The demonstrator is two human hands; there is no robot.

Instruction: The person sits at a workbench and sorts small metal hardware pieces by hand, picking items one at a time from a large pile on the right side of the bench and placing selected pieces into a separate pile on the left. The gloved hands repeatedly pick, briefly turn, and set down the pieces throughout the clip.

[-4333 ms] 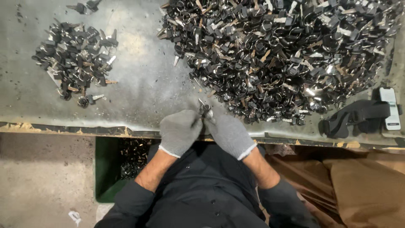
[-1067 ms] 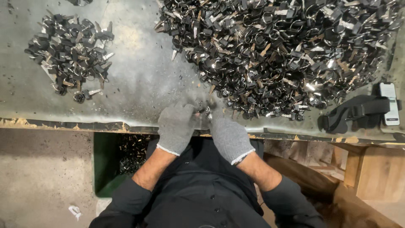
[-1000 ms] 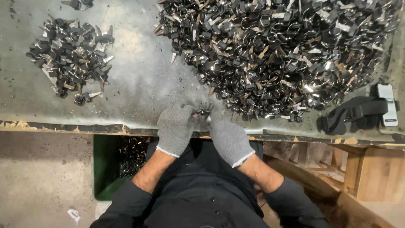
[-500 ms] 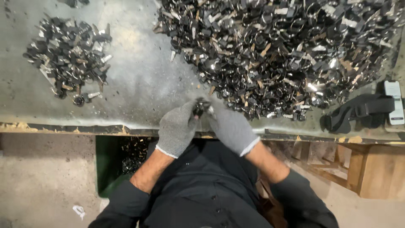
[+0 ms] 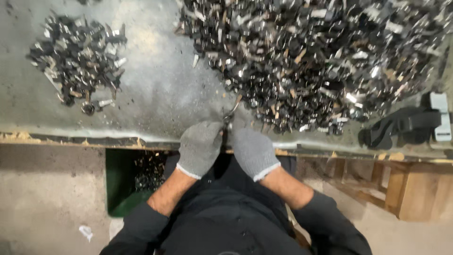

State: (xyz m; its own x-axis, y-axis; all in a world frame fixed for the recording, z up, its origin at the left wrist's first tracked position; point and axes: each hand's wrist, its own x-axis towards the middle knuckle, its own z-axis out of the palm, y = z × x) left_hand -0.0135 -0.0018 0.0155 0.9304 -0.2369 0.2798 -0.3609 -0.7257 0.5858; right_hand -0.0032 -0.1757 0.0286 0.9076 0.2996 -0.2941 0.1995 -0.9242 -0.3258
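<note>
grey metal table (image 5: 155, 94), wooden edge, concrete floor (image 5: 47, 189), green bin (image 5: 123, 189)

one head-worn camera looks steeply down, close above the table (image 5: 155, 99) edge.

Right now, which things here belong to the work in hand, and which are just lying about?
In the work:
left hand and right hand, gloved, together on a small metal piece
big heap of metal pieces
smaller heap
green bin below the table edge

Lying about:
black strap
wooden frame
</note>
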